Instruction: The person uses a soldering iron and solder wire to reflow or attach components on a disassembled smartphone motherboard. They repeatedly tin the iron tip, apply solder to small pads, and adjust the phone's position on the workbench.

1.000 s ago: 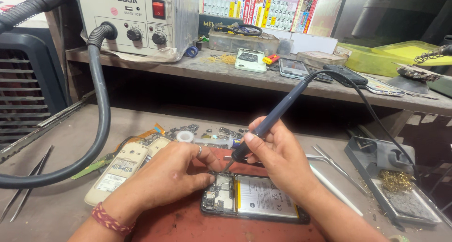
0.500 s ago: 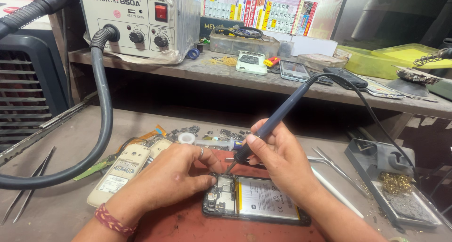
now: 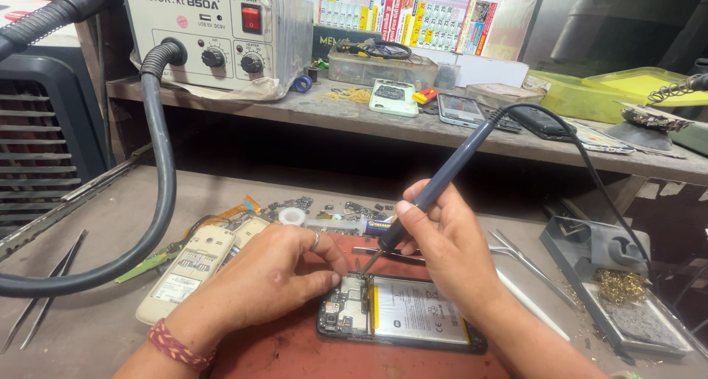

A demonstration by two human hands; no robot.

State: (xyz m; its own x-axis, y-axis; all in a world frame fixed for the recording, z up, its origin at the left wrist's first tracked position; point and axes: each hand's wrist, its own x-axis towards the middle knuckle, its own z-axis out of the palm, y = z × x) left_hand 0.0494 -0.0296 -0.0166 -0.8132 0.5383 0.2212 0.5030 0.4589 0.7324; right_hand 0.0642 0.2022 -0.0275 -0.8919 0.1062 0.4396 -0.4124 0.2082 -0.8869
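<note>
phone: opened phone [image 3: 402, 316] with back off, lies flat on red mat [image 3: 295, 349], near centre of table [image 3: 103, 327]; battery faces up, circuit board at its left end
phone axis: long axis runs left-right, board end to the left, slightly tilted so right end sits nearer
soldering iron: dark pen-type soldering iron [image 3: 435, 191] in right hand [image 3: 450, 250]; tip down-left on the board's far edge, handle rises up and to the far right, cord loops off toward the shelf
right grip: closed around the lower handle, pencil style, fingers wrapped near the tip end
left hand: left hand [image 3: 276, 276] rests on mat, fingertips pressed on the phone's left end at the board; pins the phone rather than wraps it; whether something tiny is pinched there, cannot tell
doing it well: judgement – keep left fingers clear of the hot tip, which is just beside them; brace right wrist on mat, touch only the one joint, keep phone pinned flat
left of phone: two pale old handsets [image 3: 195, 268] beside left wrist, thick black hose [image 3: 158, 202] curving over them
right of phone: tweezers [image 3: 527, 257], iron stand with brass wool [image 3: 619, 287]
far: small parts scattered behind hands; shelf with grey hot-air station [image 3: 214, 32], more phones, yellow trays
</note>
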